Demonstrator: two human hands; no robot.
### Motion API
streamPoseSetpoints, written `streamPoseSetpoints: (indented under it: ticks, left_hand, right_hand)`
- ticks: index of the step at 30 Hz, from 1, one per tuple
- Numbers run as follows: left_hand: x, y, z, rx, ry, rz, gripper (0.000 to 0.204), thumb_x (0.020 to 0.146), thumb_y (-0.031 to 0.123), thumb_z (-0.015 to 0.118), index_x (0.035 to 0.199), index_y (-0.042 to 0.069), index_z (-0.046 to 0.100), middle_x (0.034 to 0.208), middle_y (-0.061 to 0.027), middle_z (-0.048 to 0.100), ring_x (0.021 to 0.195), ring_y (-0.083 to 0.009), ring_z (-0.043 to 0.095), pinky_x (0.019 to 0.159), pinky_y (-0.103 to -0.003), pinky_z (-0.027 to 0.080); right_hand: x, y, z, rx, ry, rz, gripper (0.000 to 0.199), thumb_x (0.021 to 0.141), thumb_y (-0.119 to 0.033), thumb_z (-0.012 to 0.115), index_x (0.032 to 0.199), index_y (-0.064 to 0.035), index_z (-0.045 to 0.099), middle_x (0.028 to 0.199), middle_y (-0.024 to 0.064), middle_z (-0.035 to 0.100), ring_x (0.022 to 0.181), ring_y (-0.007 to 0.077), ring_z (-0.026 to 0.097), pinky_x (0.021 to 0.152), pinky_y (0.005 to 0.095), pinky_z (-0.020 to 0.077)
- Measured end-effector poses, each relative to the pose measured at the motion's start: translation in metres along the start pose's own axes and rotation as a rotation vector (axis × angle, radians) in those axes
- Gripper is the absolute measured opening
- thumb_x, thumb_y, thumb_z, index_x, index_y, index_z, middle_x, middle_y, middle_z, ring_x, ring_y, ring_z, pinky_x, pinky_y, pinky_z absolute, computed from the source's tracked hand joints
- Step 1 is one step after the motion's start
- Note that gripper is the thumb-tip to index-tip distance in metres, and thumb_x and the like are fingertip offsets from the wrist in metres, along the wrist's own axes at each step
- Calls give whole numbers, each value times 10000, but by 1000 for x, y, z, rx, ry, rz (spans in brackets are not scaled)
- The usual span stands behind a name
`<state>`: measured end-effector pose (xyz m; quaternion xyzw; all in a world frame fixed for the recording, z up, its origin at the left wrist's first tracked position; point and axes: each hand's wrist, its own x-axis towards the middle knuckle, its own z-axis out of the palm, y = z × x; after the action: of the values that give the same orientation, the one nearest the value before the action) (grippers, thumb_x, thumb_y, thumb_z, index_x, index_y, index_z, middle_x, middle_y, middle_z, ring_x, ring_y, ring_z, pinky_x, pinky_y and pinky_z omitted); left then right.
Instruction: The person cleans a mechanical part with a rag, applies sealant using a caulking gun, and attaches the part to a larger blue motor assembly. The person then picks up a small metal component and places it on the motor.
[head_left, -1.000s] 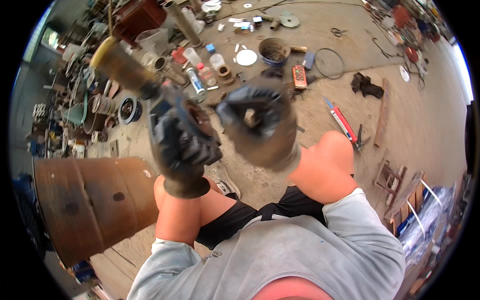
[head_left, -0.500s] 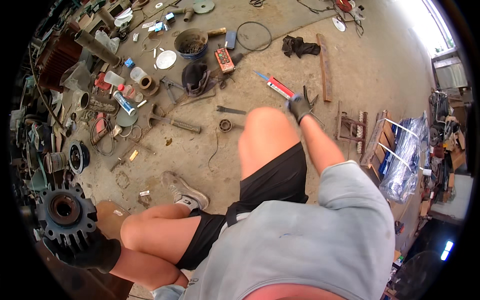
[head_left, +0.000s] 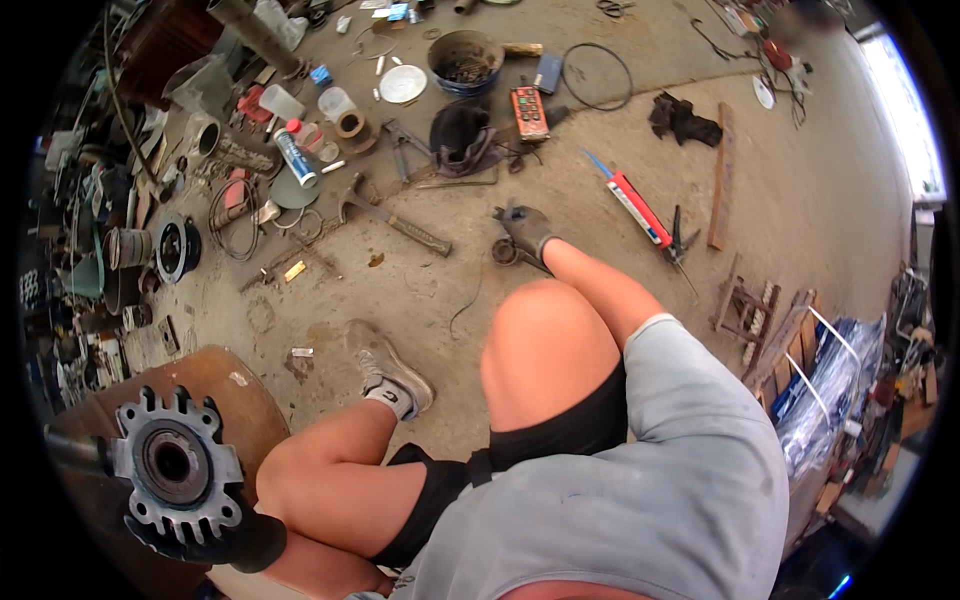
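Observation:
My left hand (head_left: 215, 538), in a black glove, grips a grey toothed sprocket (head_left: 175, 465) with a round hub, holding it low at the left over a rusty drum (head_left: 240, 385). A shaft stub sticks out to the left of the sprocket. My right hand (head_left: 525, 228), also gloved, reaches past my knee down to the concrete floor. Its fingers rest beside a small metal ring (head_left: 503, 252). Whether the fingers hold anything is hidden by the glove's back.
Tools litter the floor: a long hammer-like tool (head_left: 400, 222), a red caulking gun (head_left: 635, 205), pliers (head_left: 680, 240), an orange remote (head_left: 528, 110), a dark cap (head_left: 460, 135), a bucket (head_left: 465, 60), a spray can (head_left: 295, 155). Metal parts pile up at the left; a plank (head_left: 720, 175) lies right.
A second ago both hands held the sprocket up in front. Now only the left hand has it, low at the left; the right hand has moved from near the caulking gun to the ring.

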<state>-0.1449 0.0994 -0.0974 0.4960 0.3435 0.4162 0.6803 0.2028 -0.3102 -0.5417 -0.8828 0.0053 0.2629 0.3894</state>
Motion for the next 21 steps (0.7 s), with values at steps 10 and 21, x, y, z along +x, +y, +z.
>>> streamPoseSetpoints:
  ticks: [10,21]
  left_hand:
    - [-13,-53,-25,27,89,-179,668,1125,470,481,1613,17,424,1482,-199,573,1316,-352,589,1110,-512,467]
    - [1,-119,-18,30,38,-438,707,1115,489,491,1640,26,394,1541,-206,531,1377,-370,548,1160,-540,425]
  right_hand:
    - [177,-234,92,-39,90,-160,428,973,-409,753,1099,-4,812,1101,241,801,1038,382,774,920,461,600]
    - [259,-344,150,-368,168,-256,508,1049,-451,592,1367,-77,722,1400,225,723,1286,400,710,1057,510,577]
